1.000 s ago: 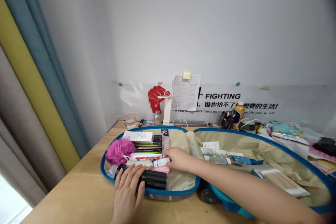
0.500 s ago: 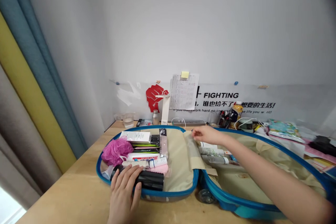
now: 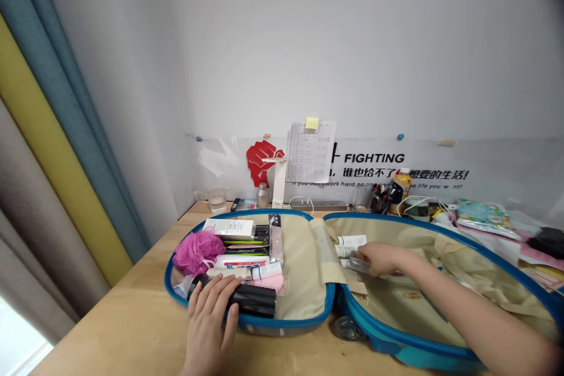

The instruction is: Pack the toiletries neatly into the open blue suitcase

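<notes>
My left hand [image 3: 214, 311] lies with outstretched fingers across a black cylinder [image 3: 258, 301] at the near edge of the left half of an open blue suitcase [image 3: 304, 323]. My right hand [image 3: 381, 258] is down inside the right half, fingers closed round the capped end of a clear bottle [image 3: 355, 264]; they hide its cap. Just beyond are a tube with a green print [image 3: 346, 251] and a white tube [image 3: 352, 240]. Behind the black cylinder lie a purple bath puff [image 3: 198, 251], a white box [image 3: 229, 228], a toothpaste tube [image 3: 242, 261] and a small white tube [image 3: 267, 271].
The suitcase stands on a wooden table [image 3: 132, 323]. Along the wall are a glass of water [image 3: 217, 202], a white lamp [image 3: 279, 182], a power strip [image 3: 319, 205], pens [image 3: 379, 197] and an orange-capped bottle [image 3: 400, 188]. Packets and papers [image 3: 484, 220] lie at right.
My right hand has moved from the suitcase's middle flap rightward and down onto the bottles in the right half. My left hand stays on the black cylinder. The view has shifted slightly.
</notes>
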The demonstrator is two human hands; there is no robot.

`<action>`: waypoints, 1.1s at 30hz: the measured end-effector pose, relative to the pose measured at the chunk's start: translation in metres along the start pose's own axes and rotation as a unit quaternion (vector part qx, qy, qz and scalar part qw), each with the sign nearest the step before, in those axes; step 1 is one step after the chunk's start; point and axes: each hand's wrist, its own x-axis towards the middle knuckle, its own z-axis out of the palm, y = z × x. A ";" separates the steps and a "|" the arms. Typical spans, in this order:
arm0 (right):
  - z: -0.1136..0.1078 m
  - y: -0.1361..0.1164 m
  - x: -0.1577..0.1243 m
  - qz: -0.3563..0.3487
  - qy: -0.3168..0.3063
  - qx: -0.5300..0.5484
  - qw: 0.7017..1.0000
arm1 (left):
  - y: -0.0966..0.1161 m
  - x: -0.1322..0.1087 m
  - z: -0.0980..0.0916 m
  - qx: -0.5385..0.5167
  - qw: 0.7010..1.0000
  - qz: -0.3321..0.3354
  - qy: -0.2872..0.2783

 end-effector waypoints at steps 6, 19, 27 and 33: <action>-0.046 -0.034 -0.016 -0.078 0.101 0.038 0.991 | -0.001 -0.003 0.001 -0.003 1.000 -0.008 -0.004; -0.038 -0.188 0.030 -0.251 0.122 -0.041 0.959 | 0.001 0.000 -0.001 0.000 1.000 -0.007 -0.006; -0.013 -0.249 0.053 -0.264 0.094 -0.053 0.959 | 0.002 0.001 -0.003 0.000 1.000 -0.008 -0.011; -0.004 -0.269 0.063 -0.286 0.095 -0.017 0.953 | 0.002 0.001 -0.003 -0.002 1.000 -0.005 -0.010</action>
